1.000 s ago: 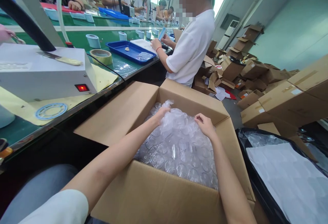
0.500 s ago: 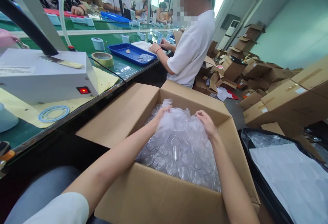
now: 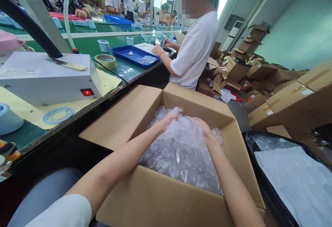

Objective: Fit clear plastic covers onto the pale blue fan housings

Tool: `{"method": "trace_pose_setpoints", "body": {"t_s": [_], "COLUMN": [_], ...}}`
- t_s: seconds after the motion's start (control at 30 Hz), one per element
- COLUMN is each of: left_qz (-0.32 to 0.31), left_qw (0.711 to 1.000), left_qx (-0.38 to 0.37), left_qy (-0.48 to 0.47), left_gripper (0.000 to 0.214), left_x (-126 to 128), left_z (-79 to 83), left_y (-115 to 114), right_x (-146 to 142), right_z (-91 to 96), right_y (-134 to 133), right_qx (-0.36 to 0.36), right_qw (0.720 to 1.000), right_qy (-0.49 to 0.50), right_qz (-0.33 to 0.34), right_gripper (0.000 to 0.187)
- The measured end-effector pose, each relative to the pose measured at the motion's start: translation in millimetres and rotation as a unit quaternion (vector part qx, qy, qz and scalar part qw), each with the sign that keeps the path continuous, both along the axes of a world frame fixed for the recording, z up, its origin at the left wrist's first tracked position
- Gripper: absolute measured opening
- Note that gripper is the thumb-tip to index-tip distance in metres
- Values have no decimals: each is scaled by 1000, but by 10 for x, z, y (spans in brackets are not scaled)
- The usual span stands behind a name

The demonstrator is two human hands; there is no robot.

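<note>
Shows an open cardboard box [image 3: 145, 199] near and centre, packed with clear round plastic pieces [image 3: 181, 172] inside a crumpled clear plastic bag [image 3: 185, 134]. Shows the left hand [image 3: 168, 120] and right hand [image 3: 205, 130] side by side at the box's far end, each with fingers curled tight around a bunched fold of the bag, the right fingers partly hidden by film. Places a green workbench [image 3: 85, 45] with a white machine [image 3: 49, 78] and blue tray [image 3: 121, 51] to the left, a co-worker in a white shirt [image 3: 194, 54] far centre, a black bag [image 3: 261, 185] near right.
</note>
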State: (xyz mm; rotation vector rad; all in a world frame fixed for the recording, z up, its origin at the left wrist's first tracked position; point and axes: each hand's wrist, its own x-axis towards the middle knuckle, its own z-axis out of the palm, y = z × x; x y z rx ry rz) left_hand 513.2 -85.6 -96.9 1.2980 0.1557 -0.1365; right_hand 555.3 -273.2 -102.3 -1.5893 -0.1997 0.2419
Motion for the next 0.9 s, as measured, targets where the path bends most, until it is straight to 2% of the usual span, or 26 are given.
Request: {"method": "trace_pose_setpoints", "body": {"t_s": [0.13, 0.23, 0.3, 0.37, 0.47, 0.63, 0.77, 0.9], "left_qz": [50, 90, 99, 91, 68, 17, -40, -114], "left_qw": [992, 979, 971, 965, 957, 920, 868, 827], "left_qx": [110, 180, 214, 240, 282, 391, 495, 550], "left_qy": [22, 34, 41, 42, 26, -1, -3, -17], "left_gripper": [27, 29, 30, 30, 29, 30, 30, 32], "left_x": [15, 44, 74, 108, 146, 103, 17, 34], "left_z": [-41, -63, -67, -57, -14, -2, -154, -311], "left_y": [33, 107, 147, 170, 196, 268, 255, 219], "right_x": [136, 240, 271, 271, 246, 165, 34, -1], "right_z": [122, 303, 403, 458, 468, 436, 454, 463], "right_y": [-254, -617, -833, -961, -964, -686, -526, -571], "right_qx": [-82, -128, -156, -176, -180, -135, -125, -104], "right_qw": [985, 949, 927, 920, 933, 972, 981, 982], "right_qy": [-66, -130, -157, -172, -181, -167, -139, -116], "right_qz": [-134, -258, -303, -305, -254, -98, 53, 106], "right_gripper": [22, 22, 24, 28, 33, 42, 47, 55]}}
